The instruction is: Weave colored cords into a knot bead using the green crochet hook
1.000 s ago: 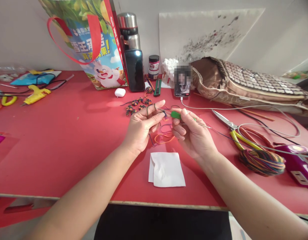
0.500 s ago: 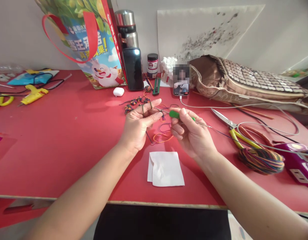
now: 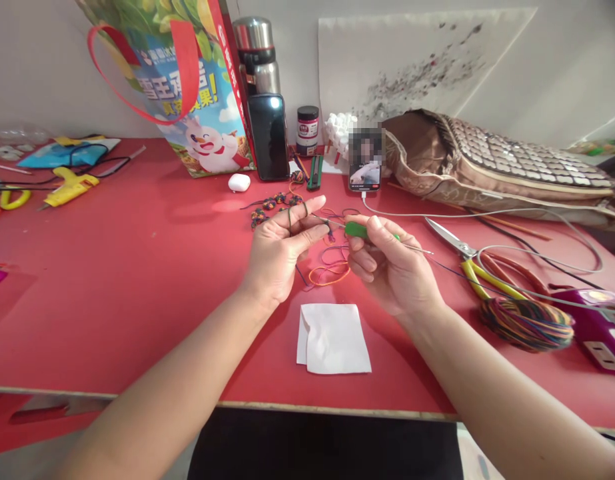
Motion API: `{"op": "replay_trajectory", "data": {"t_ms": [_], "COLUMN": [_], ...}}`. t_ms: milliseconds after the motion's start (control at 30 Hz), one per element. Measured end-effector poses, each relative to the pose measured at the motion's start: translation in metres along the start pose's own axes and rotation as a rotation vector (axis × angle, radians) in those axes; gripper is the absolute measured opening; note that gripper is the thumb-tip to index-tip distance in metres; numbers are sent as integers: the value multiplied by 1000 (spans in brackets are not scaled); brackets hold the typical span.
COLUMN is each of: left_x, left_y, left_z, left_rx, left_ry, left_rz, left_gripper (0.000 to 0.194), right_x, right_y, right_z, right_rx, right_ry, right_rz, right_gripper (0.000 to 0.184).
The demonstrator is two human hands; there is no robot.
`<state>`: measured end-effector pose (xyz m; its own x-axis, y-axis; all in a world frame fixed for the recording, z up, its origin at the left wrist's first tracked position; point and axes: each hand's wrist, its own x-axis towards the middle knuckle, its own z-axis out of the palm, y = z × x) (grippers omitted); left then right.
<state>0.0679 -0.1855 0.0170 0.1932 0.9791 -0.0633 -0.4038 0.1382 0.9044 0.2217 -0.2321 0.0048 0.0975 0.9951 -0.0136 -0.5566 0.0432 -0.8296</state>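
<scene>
My right hand point(image 3: 400, 263) is closed around the green grip of a crochet hook point(image 3: 356, 231), whose thin metal shaft points left to my left fingertips. Its other metal end sticks out to the right behind my thumb. Dark yarn point(image 3: 290, 220) loops around the raised fingers of my left hand point(image 3: 277, 257). The thumb of that hand pinches a small dark piece of yarn work point(image 3: 329, 230) at the hook's tip. Loose orange and purple strands point(image 3: 330, 275) lie on the table below. Behind my left hand rest several knotted multicoloured yarn pieces point(image 3: 260, 217).
On the red table point(image 3: 137, 280) lie a folded white cloth point(image 3: 337, 339), scissors point(image 3: 467, 250), a multicoloured yarn bundle point(image 3: 527, 323) and a yellow glue gun point(image 3: 70, 187). A phone point(image 3: 366, 167), a dark phone point(image 3: 270, 137), a shopping bag point(image 3: 212, 143) and a sequined bag point(image 3: 512, 160) stand behind.
My right hand and the crochet hook have shifted slightly right, a little farther from my left hand. The whole view has moved a little; both hands keep their hold.
</scene>
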Motion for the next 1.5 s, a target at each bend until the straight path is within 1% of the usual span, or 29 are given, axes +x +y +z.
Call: {"op": "replay_trajectory", "data": {"t_ms": [133,333,500,767,967,1100,1300,1500], "left_x": [-1,-2,-2,-3,-6,-5,-3,-4], "left_y": [-1,-5,-6,-3,-1,-3,-5,-6], "left_z": [0,1,1,3,5,2,0,-2], "left_rx": [32,92,149,87,60,66,90,177], "left_ry": [-33,-38,-6,12,9,5,-12,29], "left_rz": [76,100,149,96,82,87,177,264], "left_gripper": [33,37,37,37,36,36,39,41], "right_x": [0,1,1,-1,-3,-2,0,1], "right_y": [-1,-1,1,5,4,2,-1,-3], "right_z": [-2,-3,-4,1,4,3,-3,-6], "right_rx": [14,-34,-7,49,34,31,40,46], "right_ry": [-15,-19,-7,62,78,64,13,2], "right_rz": [18,34,37,-23,-39,-16,39,29], "right_gripper": [20,23,23,21,22,22,18,17]}}
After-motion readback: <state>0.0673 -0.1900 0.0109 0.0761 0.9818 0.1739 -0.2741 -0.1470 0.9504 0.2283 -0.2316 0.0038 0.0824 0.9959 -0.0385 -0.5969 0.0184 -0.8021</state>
